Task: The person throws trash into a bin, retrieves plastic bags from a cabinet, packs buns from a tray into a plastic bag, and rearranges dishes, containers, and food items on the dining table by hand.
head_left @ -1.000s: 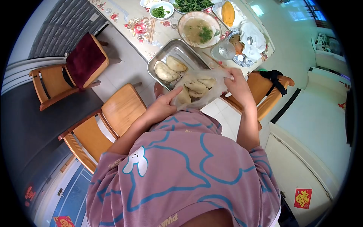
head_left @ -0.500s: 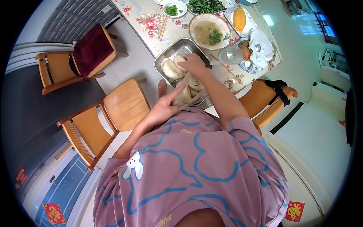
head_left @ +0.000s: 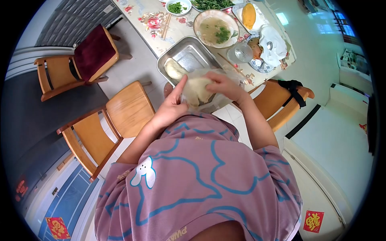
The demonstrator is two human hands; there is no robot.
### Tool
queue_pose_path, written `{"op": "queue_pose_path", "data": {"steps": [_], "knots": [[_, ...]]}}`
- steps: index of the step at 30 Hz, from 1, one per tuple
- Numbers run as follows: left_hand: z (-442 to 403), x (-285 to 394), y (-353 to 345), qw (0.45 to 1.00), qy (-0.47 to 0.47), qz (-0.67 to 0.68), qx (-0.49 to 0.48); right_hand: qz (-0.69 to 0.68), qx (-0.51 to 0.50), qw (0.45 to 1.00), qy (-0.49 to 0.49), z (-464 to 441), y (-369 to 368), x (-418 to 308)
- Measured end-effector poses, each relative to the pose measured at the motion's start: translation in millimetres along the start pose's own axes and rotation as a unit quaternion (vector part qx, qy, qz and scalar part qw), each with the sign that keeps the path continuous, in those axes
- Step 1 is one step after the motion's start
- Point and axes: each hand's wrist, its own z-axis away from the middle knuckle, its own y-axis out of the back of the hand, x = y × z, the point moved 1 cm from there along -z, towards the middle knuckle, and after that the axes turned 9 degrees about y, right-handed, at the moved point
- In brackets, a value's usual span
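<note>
My left hand (head_left: 173, 108) grips the near left side of a clear plastic bag (head_left: 213, 105), its thumb pointing up along the edge. My right hand (head_left: 226, 86) has its fingers closed on a pale steamed bun (head_left: 198, 86) at the mouth of the bag. Parts of other buns show dimly through the plastic. Another steamed bun (head_left: 174, 69) lies in the left corner of a metal tray (head_left: 160, 64), just beyond my hands. The bag covers the tray's near side.
Beyond the tray stand a soup bowl (head_left: 198, 35), a clear cup (head_left: 241, 53) and a small plate of chopped greens (head_left: 178, 7). Chopsticks (head_left: 166, 26) lie on the flowered tablecloth. Wooden chairs stand left (head_left: 130, 110) and right (head_left: 267, 100) of me.
My right hand has lifted a steamed bun out of the tray and brought it nearer and right, over the bag. One bun now shows in the tray's left corner.
</note>
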Motion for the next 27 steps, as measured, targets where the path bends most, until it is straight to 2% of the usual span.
{"op": "queue_pose_path", "data": {"steps": [1,2,3,4,5,9,10,11,12,13,14,15,16,18,19,20,21,23,25,26,27], "knots": [[-0.5,2.6,-2.8,1.000,-0.014,0.006,-0.005,0.084,0.031,0.996,-0.010,3.1,-9.8,4.2],[0.0,2.6,-2.9,1.000,-0.011,0.019,-0.007,0.083,0.032,0.996,-0.010,5.3,-14.2,7.2],[1.5,3.5,-3.2,1.000,-0.009,0.025,-0.007,0.227,0.099,0.968,-0.026,6.8,-16.0,11.9],[3.0,4.4,-3.5,0.999,-0.007,0.032,-0.007,0.366,0.163,0.915,-0.040,8.8,-17.8,16.1],[6.7,5.9,-5.0,1.000,-0.003,0.017,0.012,0.373,0.236,0.897,-0.023,12.8,-20.8,19.2],[7.1,-7.3,5.4,0.999,0.030,-0.008,0.030,0.270,0.236,0.933,0.011,26.8,-43.6,25.0],[7.2,-11.8,8.7,0.999,0.040,-0.012,0.031,0.300,0.179,0.937,0.002,29.2,-48.1,20.9],[8.2,-14.3,11.4,0.992,0.036,-0.116,0.047,0.329,0.120,0.937,-0.007,29.1,-50.1,15.4],[10.2,-14.4,12.9,0.984,0.033,-0.166,0.057,0.330,0.115,0.937,-0.004,24.4,-45.2,3.4],[12.2,-14.4,14.5,0.973,0.031,-0.217,0.069,0.287,0.108,0.951,-0.040,17.8,-36.6,-13.0],[16.1,-13.5,14.4,0.960,0.068,-0.258,0.079,0.243,0.101,0.962,-0.077,11.9,-29.2,-29.8],[18.4,-10.9,13.2,0.953,0.086,-0.278,0.086,0.234,0.177,0.955,-0.036,1.8,-28.1,-47.6],[20.7,-8.2,12.1,0.944,0.103,-0.299,0.091,0.235,0.175,0.956,-0.035,-13.9,-28.5,-47.1],[25.0,-3.3,8.1,0.958,0.158,-0.219,0.101,0.289,0.184,0.937,0.074,-55.0,-26.1,-40.0],[26.4,-6.6,8.7,0.958,0.157,-0.218,0.102,0.353,0.168,0.917,0.077,-78.3,-31.2,-19.5],[27.4,-11.3,10.8,0.946,0.106,-0.263,0.154,0.416,0.151,0.893,0.081,-98.5,-39.2,1.7],[28.7,-13.4,13.0,0.928,0.055,-0.306,0.206,0.416,0.149,0.893,0.083,-111.9,-47.4,7.0],[29.3,-13.6,14.5,0.917,0.070,-0.307,0.245,0.486,0.053,0.869,-0.077,-132.2,-62.4,17.2],[29.0,-8.6,17.9,0.904,0.084,-0.308,0.284,0.454,0.034,0.885,-0.102,-142.7,-60.3,32.5],[29.0,-4.3,18.5,0.894,0.144,-0.321,0.277,0.422,0.017,0.897,-0.132,-145.4,-56.8,41.8],[28.1,-2.1,19.5,0.881,0.203,-0.333,0.267,0.402,0.013,0.907,-0.121,-148.0,-51.7,51.4]]}}
